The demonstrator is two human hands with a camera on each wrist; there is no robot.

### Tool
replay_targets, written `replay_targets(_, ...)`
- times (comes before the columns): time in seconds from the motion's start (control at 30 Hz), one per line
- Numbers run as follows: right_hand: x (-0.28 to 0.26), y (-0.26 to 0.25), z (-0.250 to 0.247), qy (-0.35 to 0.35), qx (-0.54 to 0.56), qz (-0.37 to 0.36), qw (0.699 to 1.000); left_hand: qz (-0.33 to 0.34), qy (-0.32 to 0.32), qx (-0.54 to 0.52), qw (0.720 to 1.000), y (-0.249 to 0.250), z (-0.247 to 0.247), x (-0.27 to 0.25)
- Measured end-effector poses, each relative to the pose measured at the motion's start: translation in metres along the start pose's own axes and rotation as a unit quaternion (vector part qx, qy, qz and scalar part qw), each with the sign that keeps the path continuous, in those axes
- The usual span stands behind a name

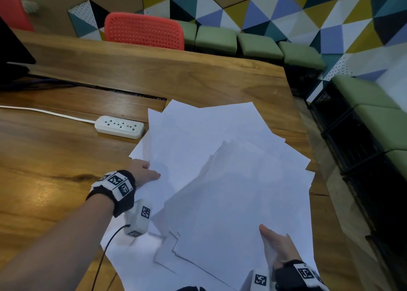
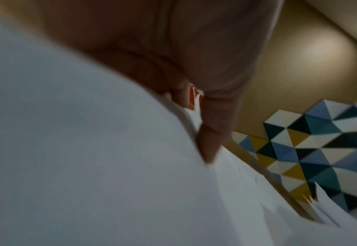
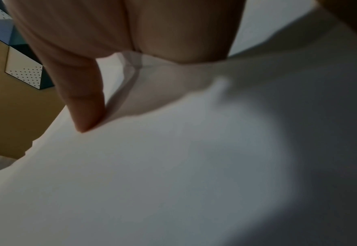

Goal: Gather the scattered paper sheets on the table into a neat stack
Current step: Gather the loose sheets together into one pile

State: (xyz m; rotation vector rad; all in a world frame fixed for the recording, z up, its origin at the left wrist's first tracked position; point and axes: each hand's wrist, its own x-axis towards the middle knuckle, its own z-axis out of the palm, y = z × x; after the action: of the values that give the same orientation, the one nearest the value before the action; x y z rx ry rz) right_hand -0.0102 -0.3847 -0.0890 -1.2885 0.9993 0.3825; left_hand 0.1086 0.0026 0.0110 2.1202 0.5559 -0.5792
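Observation:
Several white paper sheets (image 1: 220, 158) lie fanned and overlapping on the wooden table (image 1: 55, 158). My left hand (image 1: 145, 173) holds the pile's left edge, thumb on top and fingers hidden under the sheets. In the left wrist view the thumb (image 2: 211, 138) presses on the paper (image 2: 89, 149). My right hand (image 1: 278, 245) grips the near right part of the pile the same way. In the right wrist view its thumb (image 3: 83, 103) lies on a sheet (image 3: 173, 166) that covers the fingers. Some sheets bow up between the hands.
A white power strip (image 1: 119, 127) with its cord lies just left of the pile. A dark screen (image 1: 13, 55) stands at the far left. A red chair (image 1: 144, 30) and green stools (image 1: 259, 46) sit beyond the table. The table's right edge (image 1: 308, 125) runs close to the sheets.

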Motion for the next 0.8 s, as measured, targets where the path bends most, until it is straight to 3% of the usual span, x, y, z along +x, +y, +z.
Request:
replay_targets(0.1, 0.004, 0.004, -0.002, -0.015, 0.010, -0.014, 1.000, 0.004, -0.105, -0.003, 0.995, -0.003, -0.001, -0.011)
replay_targets(0.2, 0.008, 0.006, -0.004, -0.009, -0.001, -0.035, 0.999, 0.027, -0.143, 0.029, 0.989, -0.016, 0.007, -0.019)
replay_targets(0.27, 0.004, 0.007, -0.004, -0.014, -0.007, -0.048, 0.999, 0.021, -0.125, 0.028, 0.992, -0.031, 0.010, -0.013)
replay_targets(0.47, -0.012, -0.003, 0.001, -0.014, -0.012, -0.057, 0.998, 0.005, 0.019, -0.131, 0.991, -0.038, -0.004, -0.017)
replay_targets(0.7, -0.015, -0.004, 0.005, 0.001, -0.018, -0.072, 0.997, 0.025, 0.076, -0.199, 0.977, -0.054, -0.026, -0.016)
replay_targets(0.8, -0.033, -0.016, 0.011, 0.009, -0.003, -0.072, 0.997, 0.042, 0.048, -0.200, 0.978, -0.053, -0.031, -0.022)
